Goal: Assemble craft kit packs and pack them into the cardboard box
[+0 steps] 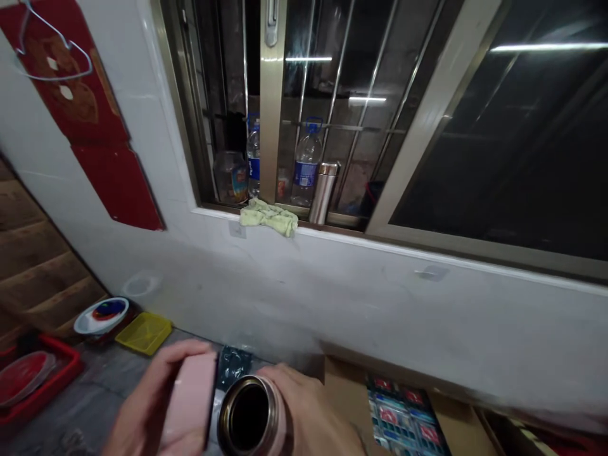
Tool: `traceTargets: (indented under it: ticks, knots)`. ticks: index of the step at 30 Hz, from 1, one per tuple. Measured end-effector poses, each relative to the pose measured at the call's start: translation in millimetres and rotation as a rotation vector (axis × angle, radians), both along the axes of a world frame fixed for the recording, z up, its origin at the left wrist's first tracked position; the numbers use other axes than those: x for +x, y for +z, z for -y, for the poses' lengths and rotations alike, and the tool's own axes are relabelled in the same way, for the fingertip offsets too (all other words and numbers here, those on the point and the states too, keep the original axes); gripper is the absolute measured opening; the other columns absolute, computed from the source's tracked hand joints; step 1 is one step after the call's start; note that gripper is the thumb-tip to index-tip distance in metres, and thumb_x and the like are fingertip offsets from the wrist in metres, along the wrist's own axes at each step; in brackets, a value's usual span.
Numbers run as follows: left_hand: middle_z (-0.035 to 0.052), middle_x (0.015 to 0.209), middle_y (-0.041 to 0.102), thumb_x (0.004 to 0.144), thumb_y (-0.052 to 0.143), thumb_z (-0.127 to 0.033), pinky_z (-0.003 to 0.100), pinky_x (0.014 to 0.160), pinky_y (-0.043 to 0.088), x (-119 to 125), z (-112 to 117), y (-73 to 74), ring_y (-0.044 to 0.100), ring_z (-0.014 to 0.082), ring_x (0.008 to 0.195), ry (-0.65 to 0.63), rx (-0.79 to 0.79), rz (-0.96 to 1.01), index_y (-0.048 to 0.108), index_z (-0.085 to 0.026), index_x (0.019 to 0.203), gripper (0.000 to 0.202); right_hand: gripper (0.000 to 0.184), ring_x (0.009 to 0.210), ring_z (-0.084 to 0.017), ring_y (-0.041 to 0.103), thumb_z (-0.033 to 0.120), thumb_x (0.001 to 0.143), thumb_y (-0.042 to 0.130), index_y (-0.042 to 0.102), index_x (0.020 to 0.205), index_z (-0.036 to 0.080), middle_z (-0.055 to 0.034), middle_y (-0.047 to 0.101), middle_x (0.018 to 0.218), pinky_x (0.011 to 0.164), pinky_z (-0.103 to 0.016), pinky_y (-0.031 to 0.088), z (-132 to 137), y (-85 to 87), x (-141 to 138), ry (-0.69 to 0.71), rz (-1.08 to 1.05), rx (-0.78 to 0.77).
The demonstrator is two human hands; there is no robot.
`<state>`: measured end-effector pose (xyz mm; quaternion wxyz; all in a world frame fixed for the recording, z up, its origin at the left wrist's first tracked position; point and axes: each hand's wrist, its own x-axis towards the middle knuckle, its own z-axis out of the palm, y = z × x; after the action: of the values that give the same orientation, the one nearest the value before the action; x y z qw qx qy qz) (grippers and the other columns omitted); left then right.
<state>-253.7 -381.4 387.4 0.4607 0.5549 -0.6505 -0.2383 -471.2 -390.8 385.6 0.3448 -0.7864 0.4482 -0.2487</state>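
Observation:
My left hand (152,405) is closed around a pink lid or cap (190,402) at the bottom of the view. Right beside it my right hand (313,411) grips a pink flask (254,418) whose open steel mouth faces the camera; its inside is dark. The lid and the flask mouth are close together but apart. Both hands are low in the frame, in front of a white wall below a window.
On the window sill lie a yellow-green cloth (268,217), a steel flask (323,193), two water bottles (305,161) and a jar (230,176). A yellow basket (144,331), a plate (101,315) and a red tray (35,377) stand left. A cardboard box (403,411) with packets is right.

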Motion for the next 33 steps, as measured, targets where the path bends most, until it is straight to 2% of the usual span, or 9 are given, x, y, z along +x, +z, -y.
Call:
traceTargets:
  ticks: [4,8,14,17,21,24,29,31,33]
  knots:
    - [0.0019,0.112,0.065,0.068,0.064,-0.045,0.034,0.08,0.055,3,10,17.2,0.062,0.0269,0.102,-0.172,-0.218,0.416,0.056,-0.033,0.117,0.051,0.073,0.089,-0.026,0.061,0.045,0.039,0.084,0.059,0.105,0.023,-0.0044,0.066,0.101,0.077,-0.035,0.05,11,-33.4,29,-0.005,0.057,-0.029]
    - [0.0021,0.109,0.067,0.068,0.066,-0.044,0.03,0.073,0.057,4,15,17.7,0.066,0.024,0.094,-0.25,-0.341,0.608,0.054,-0.033,0.121,0.055,0.064,0.091,-0.025,0.061,0.041,0.048,0.078,0.057,0.105,0.022,-0.0049,0.066,0.102,0.08,-0.034,0.049,11,-39.4,46,-0.013,0.175,-0.039]
    - [0.0069,0.114,0.065,0.069,0.066,-0.046,0.033,0.077,0.056,21,18,12.8,0.065,0.0265,0.097,-0.332,-0.354,0.641,0.042,-0.031,0.136,0.072,0.051,0.086,-0.022,0.061,0.037,0.056,0.074,0.057,0.101,0.021,-0.0039,0.066,0.101,0.077,-0.03,0.048,14,-43.2,58,-0.033,0.232,-0.005]
    - [0.0074,0.127,0.058,0.076,0.058,-0.048,0.036,0.081,0.054,30,44,21.7,0.06,0.0269,0.107,-0.365,-0.305,0.516,0.034,-0.033,0.14,0.07,0.052,0.087,-0.021,0.06,0.036,0.057,0.076,0.057,0.103,0.021,-0.0029,0.065,0.101,0.074,-0.028,0.048,23,-42.3,51,-0.039,0.225,0.032]
    - [0.0079,0.117,0.059,0.084,0.046,-0.049,0.034,0.081,0.052,28,133,39.1,0.06,0.0228,0.103,-0.226,-0.198,0.329,0.052,-0.025,0.123,0.046,0.054,0.089,-0.023,0.059,0.03,0.053,0.078,0.058,0.102,0.02,-0.003,0.065,0.1,0.075,-0.029,0.049,46,-37.7,28,-0.16,0.211,0.005]
    - [0.0094,0.112,0.06,0.079,0.052,-0.05,0.037,0.083,0.05,14,235,46.1,0.058,0.0249,0.103,-0.139,-0.219,0.318,0.056,-0.02,0.114,0.047,0.051,0.088,-0.023,0.059,0.025,0.055,0.073,0.058,0.103,0.019,-0.0035,0.065,0.098,0.076,-0.029,0.049,72,-32.6,5,-0.274,0.233,-0.05]
    - [0.0148,0.123,0.055,0.073,0.058,-0.036,0.038,0.09,0.044,-17,398,59.3,0.052,0.0289,0.113,-0.049,-0.268,0.456,0.05,-0.015,0.122,0.054,0.046,0.086,-0.024,0.06,0.027,0.06,0.066,0.058,0.104,0.017,-0.0063,0.066,0.095,0.075,-0.03,0.05,127,-18.9,-29,-0.383,0.327,-0.228]
    - [0.0114,0.11,0.061,0.072,0.058,-0.031,0.035,0.085,0.045,-26,432,65.1,0.056,0.0271,0.105,-0.09,-0.204,0.532,0.055,-0.016,0.112,0.043,0.043,0.086,-0.024,0.061,0.029,0.063,0.065,0.059,0.103,0.016,-0.0069,0.067,0.094,0.076,-0.031,0.051,151,-11.3,-37,-0.439,0.335,-0.279]
    - [0.0052,0.09,0.064,0.074,0.052,-0.024,0.031,0.077,0.045,-35,445,68.8,0.059,0.0214,0.088,-0.184,-0.215,0.556,0.058,-0.019,0.097,0.024,0.038,0.084,-0.024,0.061,0.03,0.064,0.065,0.061,0.098,0.015,-0.0066,0.067,0.09,0.075,-0.032,0.051,176,-0.9,-41,-0.482,0.339,-0.286]
